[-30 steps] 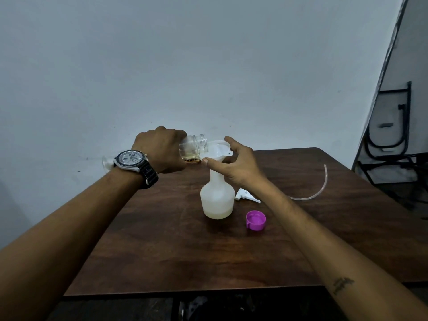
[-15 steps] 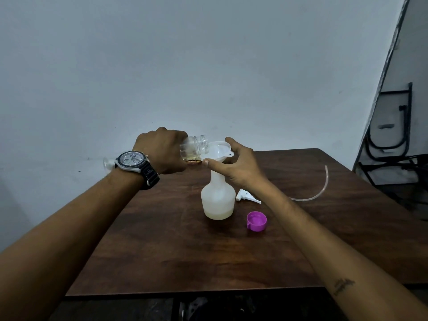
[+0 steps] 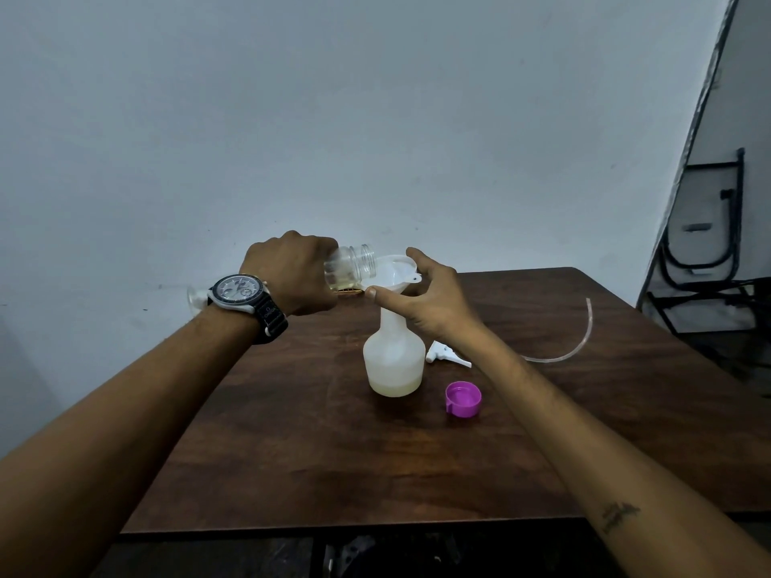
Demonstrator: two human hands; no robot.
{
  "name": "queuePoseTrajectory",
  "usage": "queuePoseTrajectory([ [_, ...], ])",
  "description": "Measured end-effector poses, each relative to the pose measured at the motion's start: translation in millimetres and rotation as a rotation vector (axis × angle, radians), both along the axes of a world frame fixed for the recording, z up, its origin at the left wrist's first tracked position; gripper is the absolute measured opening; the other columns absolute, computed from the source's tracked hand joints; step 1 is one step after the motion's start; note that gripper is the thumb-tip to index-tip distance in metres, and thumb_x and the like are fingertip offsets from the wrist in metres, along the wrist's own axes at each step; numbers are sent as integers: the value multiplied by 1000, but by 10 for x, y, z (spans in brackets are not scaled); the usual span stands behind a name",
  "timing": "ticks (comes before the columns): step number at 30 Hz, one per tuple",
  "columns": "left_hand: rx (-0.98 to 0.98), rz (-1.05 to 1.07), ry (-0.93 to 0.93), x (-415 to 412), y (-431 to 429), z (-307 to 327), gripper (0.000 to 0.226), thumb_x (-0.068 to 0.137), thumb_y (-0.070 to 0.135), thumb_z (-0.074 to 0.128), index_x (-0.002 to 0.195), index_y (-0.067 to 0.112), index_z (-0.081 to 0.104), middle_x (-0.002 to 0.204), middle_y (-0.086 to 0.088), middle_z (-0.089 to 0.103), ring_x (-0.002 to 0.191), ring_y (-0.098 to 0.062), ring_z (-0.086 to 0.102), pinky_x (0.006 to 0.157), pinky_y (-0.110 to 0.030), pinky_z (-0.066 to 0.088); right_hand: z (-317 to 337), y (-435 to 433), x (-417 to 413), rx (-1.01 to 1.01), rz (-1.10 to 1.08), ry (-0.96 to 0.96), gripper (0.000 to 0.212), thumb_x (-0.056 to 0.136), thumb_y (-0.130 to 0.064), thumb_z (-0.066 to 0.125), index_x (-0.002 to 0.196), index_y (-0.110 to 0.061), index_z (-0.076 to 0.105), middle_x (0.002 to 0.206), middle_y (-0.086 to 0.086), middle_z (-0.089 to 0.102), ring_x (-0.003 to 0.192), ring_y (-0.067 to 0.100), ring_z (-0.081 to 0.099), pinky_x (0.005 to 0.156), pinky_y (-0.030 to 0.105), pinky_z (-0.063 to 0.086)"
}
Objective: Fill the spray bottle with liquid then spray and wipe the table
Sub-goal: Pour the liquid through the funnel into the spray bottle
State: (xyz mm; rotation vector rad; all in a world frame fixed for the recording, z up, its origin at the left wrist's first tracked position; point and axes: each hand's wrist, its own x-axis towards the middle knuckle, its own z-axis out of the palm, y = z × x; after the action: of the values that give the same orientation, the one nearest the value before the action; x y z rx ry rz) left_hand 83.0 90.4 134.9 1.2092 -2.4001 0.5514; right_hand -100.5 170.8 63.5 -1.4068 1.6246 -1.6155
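The left hand (image 3: 292, 273) clamped its fingers on the tilted clear bottle (image 3: 350, 264); the right hand (image 3: 434, 306) pinched the funnel (image 3: 392, 272) atop the spray bottle (image 3: 394, 360). The clear bottle looked nearly empty, so the pour needed slow, steady tilting.

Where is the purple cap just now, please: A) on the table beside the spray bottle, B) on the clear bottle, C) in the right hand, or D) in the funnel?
A: the purple cap lies open side up on the table, just right of the spray bottle.
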Motion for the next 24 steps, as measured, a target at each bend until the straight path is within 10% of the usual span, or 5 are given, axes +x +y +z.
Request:
queuePoseTrajectory([
  [24, -14, -3, -17, -15, 46, 25, 24, 72, 35, 69, 93, 28, 62, 74, 4, 53, 73, -28, 61, 60, -28, 35, -38, -16, -26, -4, 0, 2, 133, 48, -65, 89, 160, -16, 36, 143, 8, 62, 121, 19, 63, 103, 37, 54],
])
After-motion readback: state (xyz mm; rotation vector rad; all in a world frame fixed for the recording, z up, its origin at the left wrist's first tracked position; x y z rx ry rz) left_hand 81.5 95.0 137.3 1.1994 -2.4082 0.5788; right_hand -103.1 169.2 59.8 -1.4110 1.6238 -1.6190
